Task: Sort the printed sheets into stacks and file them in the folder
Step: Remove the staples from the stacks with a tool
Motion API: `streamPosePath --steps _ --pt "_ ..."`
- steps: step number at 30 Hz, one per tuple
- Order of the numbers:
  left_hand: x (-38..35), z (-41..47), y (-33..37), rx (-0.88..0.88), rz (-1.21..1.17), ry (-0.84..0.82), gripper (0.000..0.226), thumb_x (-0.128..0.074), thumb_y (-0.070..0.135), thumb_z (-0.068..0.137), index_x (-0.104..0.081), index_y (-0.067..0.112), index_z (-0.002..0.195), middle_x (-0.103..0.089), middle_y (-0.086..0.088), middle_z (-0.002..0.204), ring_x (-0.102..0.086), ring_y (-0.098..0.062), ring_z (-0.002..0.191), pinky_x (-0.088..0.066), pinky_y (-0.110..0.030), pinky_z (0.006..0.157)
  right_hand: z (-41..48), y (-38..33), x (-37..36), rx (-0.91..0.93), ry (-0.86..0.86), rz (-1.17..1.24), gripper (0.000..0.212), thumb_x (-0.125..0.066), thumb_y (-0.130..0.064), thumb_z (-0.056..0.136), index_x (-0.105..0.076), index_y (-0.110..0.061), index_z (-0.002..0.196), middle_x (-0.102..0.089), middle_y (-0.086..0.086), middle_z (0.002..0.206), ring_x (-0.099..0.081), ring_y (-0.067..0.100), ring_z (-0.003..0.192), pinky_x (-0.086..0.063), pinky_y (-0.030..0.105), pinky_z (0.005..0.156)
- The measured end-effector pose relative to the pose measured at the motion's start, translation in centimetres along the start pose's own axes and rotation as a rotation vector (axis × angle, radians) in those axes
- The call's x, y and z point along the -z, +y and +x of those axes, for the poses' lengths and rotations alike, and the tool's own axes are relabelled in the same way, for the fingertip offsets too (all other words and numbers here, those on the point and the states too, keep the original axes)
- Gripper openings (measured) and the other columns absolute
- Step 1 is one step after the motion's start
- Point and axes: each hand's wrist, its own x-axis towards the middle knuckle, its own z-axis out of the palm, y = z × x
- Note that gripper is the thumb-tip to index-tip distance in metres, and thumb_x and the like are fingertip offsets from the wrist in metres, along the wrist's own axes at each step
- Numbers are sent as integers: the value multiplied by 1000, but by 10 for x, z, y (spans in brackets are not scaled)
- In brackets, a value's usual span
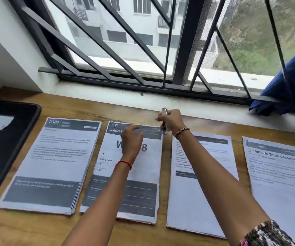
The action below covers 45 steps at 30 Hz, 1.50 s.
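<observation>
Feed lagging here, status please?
Left hand open over white printed Living Room stack. Right hand grips small silver metal tool at its corner. Black folder lies left.

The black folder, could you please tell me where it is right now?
In the head view, the black folder lies at the far left of the wooden table, just left of the kitchen stack of sheets.

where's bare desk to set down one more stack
Bare desk runs between the window ledge and the stack tops, widest behind the kitchen stack, and along the near edge. Tight: the row of stacks; left hand and right hand crowd the living room stack.
</observation>
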Motion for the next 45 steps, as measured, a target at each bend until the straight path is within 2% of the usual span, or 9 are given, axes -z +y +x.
streamPosePath --steps 3,6,9,12,18,29,34,40,45 --pt "28 20 -27 30 27 59 32 -58 -5 79 -64 -2 110 -62 -20 113 -56 -34 108 -48 -31 84 -2 5 -29 27 70 -156 16 -68 9 70 -56 -1 68 -53 9 65 -51 14 40 -41 18 33" --pt "48 35 -46 47 121 77 29 -47 -4 74 -62 -5 99 -59 -25 107 -53 -41 106 -46 -37 83 -4 9 -46 56 274 -388 2 -58 2 71 -57 1 73 -56 16 73 -63 33 70 -51 36 54" --pt "61 38 -58 34 205 13 39 -47 3 80 -52 -2 119 -49 -24 127 -39 -36 121 -34 -33 93 -17 16 -50 -20 425 -508 19 -50 -1 79 -57 4 95 -58 21 103 -57 36 95 -41 32 67" --pt "65 42 -63 59 283 -42 41 -43 -3 85 -45 -3 125 -41 -24 132 -34 -36 121 -31 -34 92 -27 26 -49 -99 490 -527 21 -51 -4 82 -57 3 102 -58 24 109 -59 37 93 -40 31 67" --pt "68 52 -63 45 262 -64 24 -40 -7 86 -56 -11 104 -51 -31 115 -48 -41 108 -40 -41 90 -31 35 -56 -146 470 -576 15 -54 -2 83 -59 5 96 -62 23 106 -61 38 95 -41 32 66" --pt "72 60 -62 154 146 -3 16 -57 1 86 -65 -11 92 -64 -30 98 -61 -42 95 -47 -38 72 -26 37 -58 -76 516 -733 22 -46 -6 88 -56 0 107 -53 17 116 -59 38 98 -43 36 75" --pt "71 62 -62 209 99 9 19 -60 3 84 -58 -16 82 -61 -34 94 -55 -46 95 -45 -40 71 -17 21 -85 244 203 -892 4 -51 -10 84 -53 -8 80 -59 15 98 -58 33 89 -35 29 64" --pt "73 66 -60 188 -10 25 17 -59 -1 81 -70 -5 94 -68 -25 93 -61 -37 94 -45 -32 74 -1 11 -122 285 -102 -826 16 -68 -20 80 -56 -10 80 -54 9 83 -49 21 75 -33 27 64" --pt "73 65 -63 213 -118 38 16 -63 -1 81 -71 -2 95 -71 -18 92 -65 -26 87 -45 -23 70 8 6 -131 294 -217 -807 20 -68 -17 79 -54 -6 68 -46 4 61 -41 19 62 -28 29 57"
